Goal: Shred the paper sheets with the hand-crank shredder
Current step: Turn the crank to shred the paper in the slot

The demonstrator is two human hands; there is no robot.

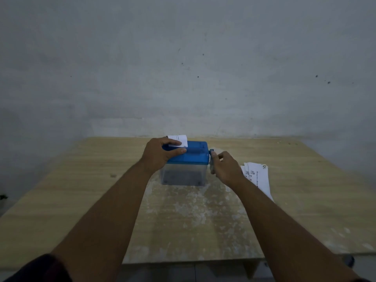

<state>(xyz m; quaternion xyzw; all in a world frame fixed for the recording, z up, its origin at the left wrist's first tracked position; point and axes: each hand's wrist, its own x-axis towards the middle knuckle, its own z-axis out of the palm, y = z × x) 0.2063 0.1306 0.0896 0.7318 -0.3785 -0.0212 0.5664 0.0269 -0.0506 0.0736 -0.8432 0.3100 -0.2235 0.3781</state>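
Observation:
A small hand-crank shredder (193, 155) with a blue lid and a clear bin stands in the middle of the wooden table (81, 190). A white printed paper strip (180, 140) sticks up from the lid's left part. My left hand (160, 154) lies over the lid's left end, with its fingers against the strip and its thumb along the lid's front. My right hand (224, 166) grips the crank (211, 154) on the shredder's right side, and the handle is mostly hidden in the fist. Dark shreds show dimly inside the bin.
A small stack of printed paper strips (258, 178) lies on the table just right of my right forearm. A bare grey wall (183, 68) rises behind the table's far edge. The table's front edge has a notch near the bottom centre.

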